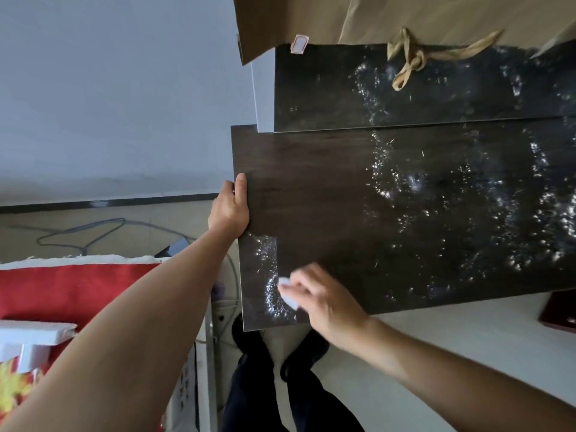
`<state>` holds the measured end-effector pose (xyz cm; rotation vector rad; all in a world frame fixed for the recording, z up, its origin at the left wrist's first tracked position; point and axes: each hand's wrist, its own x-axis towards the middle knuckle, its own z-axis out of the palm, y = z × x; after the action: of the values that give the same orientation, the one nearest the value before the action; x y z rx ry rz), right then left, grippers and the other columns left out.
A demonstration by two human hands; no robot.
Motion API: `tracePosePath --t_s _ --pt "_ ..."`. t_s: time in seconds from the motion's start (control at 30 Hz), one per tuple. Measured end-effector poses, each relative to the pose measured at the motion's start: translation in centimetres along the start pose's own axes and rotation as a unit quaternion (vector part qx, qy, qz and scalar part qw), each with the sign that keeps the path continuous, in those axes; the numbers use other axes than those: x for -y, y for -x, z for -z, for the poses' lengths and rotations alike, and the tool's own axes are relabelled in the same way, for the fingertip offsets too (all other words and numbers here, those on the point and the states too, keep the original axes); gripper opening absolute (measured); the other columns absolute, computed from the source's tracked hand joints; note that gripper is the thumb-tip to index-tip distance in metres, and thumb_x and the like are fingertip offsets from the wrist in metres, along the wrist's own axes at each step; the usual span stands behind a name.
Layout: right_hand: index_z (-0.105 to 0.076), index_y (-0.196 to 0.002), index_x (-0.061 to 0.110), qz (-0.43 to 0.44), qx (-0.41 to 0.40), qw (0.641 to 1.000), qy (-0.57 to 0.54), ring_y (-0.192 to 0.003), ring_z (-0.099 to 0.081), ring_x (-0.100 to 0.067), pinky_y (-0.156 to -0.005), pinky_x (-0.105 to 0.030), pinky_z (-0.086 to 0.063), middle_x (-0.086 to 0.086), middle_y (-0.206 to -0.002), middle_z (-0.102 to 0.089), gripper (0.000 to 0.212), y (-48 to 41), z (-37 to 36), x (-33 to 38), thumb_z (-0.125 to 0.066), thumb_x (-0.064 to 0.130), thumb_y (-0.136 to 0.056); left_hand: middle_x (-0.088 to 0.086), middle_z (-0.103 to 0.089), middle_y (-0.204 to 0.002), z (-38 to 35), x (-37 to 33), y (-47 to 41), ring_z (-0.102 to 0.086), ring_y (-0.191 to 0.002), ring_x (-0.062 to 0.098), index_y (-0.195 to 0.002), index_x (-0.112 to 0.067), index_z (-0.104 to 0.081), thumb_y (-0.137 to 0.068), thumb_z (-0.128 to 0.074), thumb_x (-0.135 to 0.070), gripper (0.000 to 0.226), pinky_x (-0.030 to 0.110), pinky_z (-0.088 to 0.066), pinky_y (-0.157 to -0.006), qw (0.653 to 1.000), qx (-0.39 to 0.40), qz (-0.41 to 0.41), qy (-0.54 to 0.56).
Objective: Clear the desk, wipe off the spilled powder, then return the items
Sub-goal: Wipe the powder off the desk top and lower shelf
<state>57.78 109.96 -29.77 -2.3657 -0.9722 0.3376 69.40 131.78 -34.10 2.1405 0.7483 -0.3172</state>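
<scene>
right hand (324,299) wipes powder (274,294) with tissue (286,293)

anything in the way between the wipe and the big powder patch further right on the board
Nothing visible. Only bare dark board lies between the white wipe in the right hand and the powder patch; the bag handle rests on the farther board, off that path.

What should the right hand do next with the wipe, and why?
Probably sweep the white wipe across the powder streak beside it, toward the near corner of the dark board. The right hand pinches the wipe right at that streak, and the left hand grips the board's edge, steadying it. Heavier powder farther right can wait.
</scene>
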Motion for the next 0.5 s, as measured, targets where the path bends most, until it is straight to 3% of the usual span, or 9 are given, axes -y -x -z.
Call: tracePosePath --t_s 0.07,0.13,0.27,0.33,0.4,0.5 --pt "-0.061 -0.093 0.012 0.017 0.079 0.997 -0.012 -0.085 -0.042 -0.017 -0.071 -0.031 -0.047 0.002 -0.089 -0.045 0.016 3.3 0.4 0.9 -0.053 -0.001 -0.089 0.017 -0.055 -0.125 0.3 0.0 -0.2 -0.048 -0.118 0.034 -0.12 -0.006 -0.05 -0.097 -0.015 -0.059 0.067 0.042 -0.033 -0.093 0.999 0.031 -0.007 0.008" --pt "-0.062 -0.087 0.014 0.0 0.105 0.994 -0.019 -0.084 -0.041 -0.014 -0.067 -0.035 -0.05 0.004 -0.088 -0.044 0.024 3.4 1.6 0.3 -0.05 -0.007 -0.081 0.017 -0.054 -0.129 0.6 0.1 -0.5 -0.046 -0.123 0.034 -0.124 -0.006 -0.05 -0.097 -0.014 -0.06 0.07 0.043 -0.032 -0.099 0.998 0.056 -0.016 0.01" --pt "-0.072 -0.098 0.015 -0.141 -0.08 0.986 0.025 -0.085 -0.054 -0.023 -0.071 -0.037 -0.051 -0.002 -0.092 -0.058 0.034 -4.7 4.3 -3.3 -0.046 0.002 -0.082 0.013 -0.056 -0.131 1.5 0.3 -1.1 -0.048 -0.124 0.029 -0.129 -0.01 -0.052 -0.086 -0.01 -0.074 0.088 0.045 -0.034 -0.107 0.993 0.106 -0.036 0.02" --pt "-0.071 -0.107 0.013 -0.213 -0.146 0.964 0.058 -0.088 -0.053 -0.029 -0.075 -0.04 -0.05 -0.008 -0.096 -0.058 0.039 -9.4 4.3 -4.6 -0.05 -0.006 -0.08 0.012 -0.061 -0.122 2.1 0.5 -1.3 -0.056 -0.113 0.029 -0.126 -0.012 -0.055 -0.072 -0.007 -0.086 0.103 0.048 -0.042 -0.101 0.99 0.128 -0.043 0.026" --pt "-0.069 -0.11 0.011 -0.233 -0.163 0.956 0.066 -0.088 -0.052 -0.032 -0.073 -0.04 -0.049 -0.011 -0.096 -0.057 0.045 -11.5 2.9 -3.9 -0.052 -0.012 -0.076 0.012 -0.064 -0.113 2.3 0.9 -1.7 -0.06 -0.104 0.031 -0.122 -0.014 -0.057 -0.066 -0.007 -0.092 0.108 0.05 -0.048 -0.093 0.988 0.144 -0.047 0.031" --pt "-0.068 -0.11 0.011 -0.158 -0.125 0.977 0.069 -0.086 -0.049 -0.026 -0.072 -0.034 -0.048 -0.007 -0.094 -0.057 0.043 -9.0 -0.4 -0.3 -0.051 -0.011 -0.077 0.016 -0.064 -0.11 2.5 1.4 -2.4 -0.06 -0.104 0.037 -0.12 -0.016 -0.056 -0.064 -0.009 -0.095 0.108 0.057 -0.049 -0.09 0.982 0.178 -0.052 0.033"
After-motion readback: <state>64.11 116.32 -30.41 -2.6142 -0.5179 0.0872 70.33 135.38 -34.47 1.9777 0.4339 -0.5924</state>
